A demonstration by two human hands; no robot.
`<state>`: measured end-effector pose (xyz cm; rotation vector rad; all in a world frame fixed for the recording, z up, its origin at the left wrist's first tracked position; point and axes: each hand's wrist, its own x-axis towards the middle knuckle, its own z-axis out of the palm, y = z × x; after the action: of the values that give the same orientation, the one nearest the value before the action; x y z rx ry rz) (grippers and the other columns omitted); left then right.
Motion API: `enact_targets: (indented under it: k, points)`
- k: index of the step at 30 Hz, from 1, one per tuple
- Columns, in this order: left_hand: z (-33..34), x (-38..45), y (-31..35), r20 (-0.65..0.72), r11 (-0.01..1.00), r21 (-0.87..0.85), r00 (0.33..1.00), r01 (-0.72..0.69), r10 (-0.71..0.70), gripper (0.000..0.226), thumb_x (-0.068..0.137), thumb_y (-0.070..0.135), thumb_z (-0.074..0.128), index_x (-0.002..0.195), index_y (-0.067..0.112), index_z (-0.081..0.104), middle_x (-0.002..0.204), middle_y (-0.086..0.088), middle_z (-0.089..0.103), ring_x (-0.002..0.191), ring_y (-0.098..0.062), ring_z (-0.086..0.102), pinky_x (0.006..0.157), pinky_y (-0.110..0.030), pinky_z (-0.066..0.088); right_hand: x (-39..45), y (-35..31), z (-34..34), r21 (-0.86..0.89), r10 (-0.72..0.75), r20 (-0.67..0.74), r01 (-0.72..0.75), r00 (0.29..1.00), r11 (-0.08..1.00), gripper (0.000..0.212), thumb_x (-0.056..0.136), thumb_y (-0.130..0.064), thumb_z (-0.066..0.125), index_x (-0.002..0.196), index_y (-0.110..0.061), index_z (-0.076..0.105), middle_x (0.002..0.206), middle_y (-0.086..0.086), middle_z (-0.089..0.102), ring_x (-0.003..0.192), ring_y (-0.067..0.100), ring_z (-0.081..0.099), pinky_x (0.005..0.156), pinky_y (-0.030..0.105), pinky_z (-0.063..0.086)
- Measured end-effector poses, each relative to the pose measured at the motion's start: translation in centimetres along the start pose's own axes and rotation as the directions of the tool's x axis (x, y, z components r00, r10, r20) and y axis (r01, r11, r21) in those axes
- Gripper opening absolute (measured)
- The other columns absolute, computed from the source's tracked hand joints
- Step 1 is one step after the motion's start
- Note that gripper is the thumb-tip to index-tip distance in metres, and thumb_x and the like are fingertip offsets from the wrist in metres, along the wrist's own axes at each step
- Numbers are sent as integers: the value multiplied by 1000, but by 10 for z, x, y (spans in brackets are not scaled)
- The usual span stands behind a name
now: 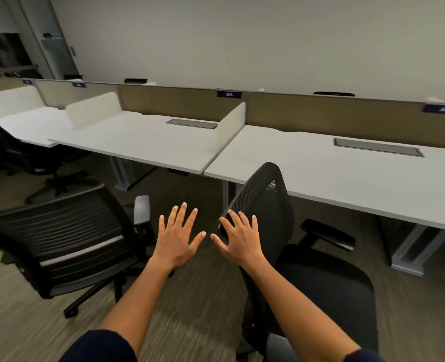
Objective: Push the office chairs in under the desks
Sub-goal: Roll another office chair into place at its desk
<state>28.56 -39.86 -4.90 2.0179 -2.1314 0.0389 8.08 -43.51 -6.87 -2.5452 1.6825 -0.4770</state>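
3 chairs out, 3 desks, 2 hands spread, nr mesh back.

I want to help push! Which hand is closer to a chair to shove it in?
Right. The right hand is already at the mesh chair back's edge, facing the desk. The left hand hovers in the gap, touching neither chair.

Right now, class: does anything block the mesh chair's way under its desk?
Nothing visible does. The mesh chair stands turned sideways before the right desk, and the floor under that desk looks clear; only the desk leg stands off to the right.
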Motion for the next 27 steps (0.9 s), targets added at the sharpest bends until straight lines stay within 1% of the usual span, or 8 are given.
enact_targets:
  k: [4,7,11,14,18,23,25,27]
  points:
    - [2,0,-12,30,996,-16,995,-93,94,92,82,77,1,160,30,6,169,-5,-7,156,-26,-8,122,-57,-1,2,-21,-5,-25,81,-15,-82,997,996,64,95,-67,37,142,-26,48,155,8,43,147,32,32,121,61,19]
    - [1,-1,-25,35,988,-36,988,-150,151,91,82,76,2,160,29,7,169,-5,-6,155,-26,-8,122,-57,-1,-2,-38,-3,-26,141,-73,-143,987,989,50,96,-50,53,137,-21,53,147,10,52,138,32,45,117,57,32]
    - [-1,-6,-48,57,982,-18,980,-191,191,92,80,75,-1,160,30,5,169,-5,-7,156,-26,-8,121,-55,-3,-11,-57,-1,-60,192,-147,-203,970,977,34,91,-26,63,123,-13,63,124,13,66,116,35,62,105,56,46]
    - [0,-10,-61,78,978,2,975,-209,208,89,83,74,1,160,30,2,169,-5,-8,156,-27,-8,121,-54,-4,-25,-68,0,-86,219,-194,-239,956,967,26,82,-18,68,107,-9,66,104,13,70,96,34,67,92,52,54]
    - [4,-12,-66,84,965,-32,962,-259,261,73,100,64,27,160,29,4,169,-6,-7,156,-27,-7,123,-58,0,-56,-76,-1,-86,208,-280,-240,937,967,25,79,-18,64,102,-9,65,95,9,69,88,28,63,81,43,55]
    - [6,-9,-47,59,935,-85,935,-345,350,72,101,61,30,160,29,5,169,-5,-6,155,-27,-8,122,-56,-1,-104,-79,-11,-56,178,-358,-212,916,976,20,80,-27,49,91,-14,60,83,2,59,79,19,53,81,38,52]
    - [6,-6,-36,47,918,-106,920,-383,389,72,101,61,29,160,29,5,169,-5,-6,155,-26,-9,122,-56,-1,-120,-81,-22,-65,213,-372,-254,903,965,17,82,-33,52,86,-17,56,76,-2,54,74,16,47,81,38,48]
    - [4,-3,-24,20,898,-136,905,-418,425,72,101,60,30,160,28,6,169,-5,-4,155,-26,-8,123,-57,-1,-132,-81,-34,-91,263,-398,-323,879,942,22,87,-42,52,85,-20,51,70,-3,51,68,16,45,82,38,45]
